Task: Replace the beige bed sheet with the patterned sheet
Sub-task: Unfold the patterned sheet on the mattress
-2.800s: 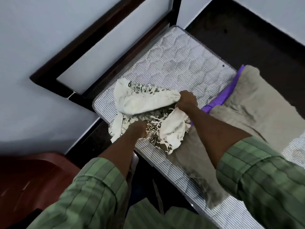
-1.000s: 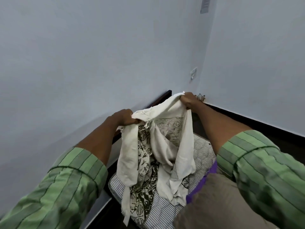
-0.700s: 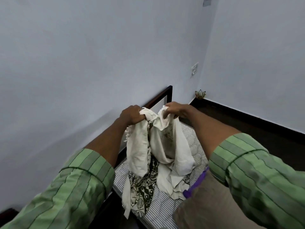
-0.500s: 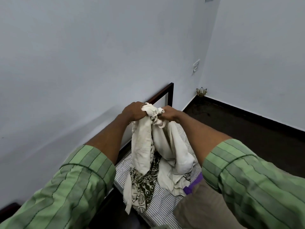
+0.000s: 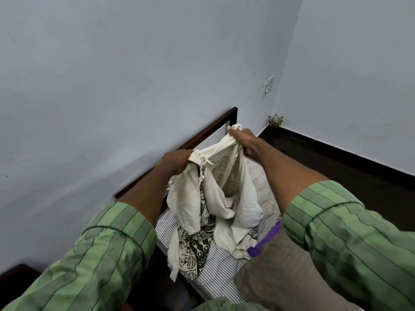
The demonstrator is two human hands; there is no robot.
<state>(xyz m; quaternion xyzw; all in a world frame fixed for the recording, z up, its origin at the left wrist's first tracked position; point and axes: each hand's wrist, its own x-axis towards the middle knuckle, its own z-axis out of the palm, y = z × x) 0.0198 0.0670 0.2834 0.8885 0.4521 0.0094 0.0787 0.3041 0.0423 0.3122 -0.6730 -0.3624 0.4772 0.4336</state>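
1. The left hand [image 5: 177, 161] gripped a bunched edge of the patterned sheet [image 5: 211, 198], fingers curled tight around the cloth.
2. The right hand [image 5: 241, 136] pinched another part of the same edge, higher and farther from the camera, near the dark bed frame [image 5: 211, 129].
3. Between the two hands the sheet sagged in a loose pouch — its pale underside faced outward, with the dark print showing mostly on the lower folds.
4. The lower end of the sheet lay heaped on the striped mattress [image 5: 224, 263], one strip hanging over the mattress's near edge.
5. The beige sheet [image 5: 276, 274] sat crumpled on the mattress at the lower right, just beside the patterned one.
6. A purple cloth [image 5: 267, 239] peeked out between the two sheets — touching the beige one.
7. Both forearms were bare below rolled green striped sleeves [image 5: 96, 263].
8. A wall switch [image 5: 268, 85] and a small lotus-shaped ornament [image 5: 275, 120] stood in the room's corner.
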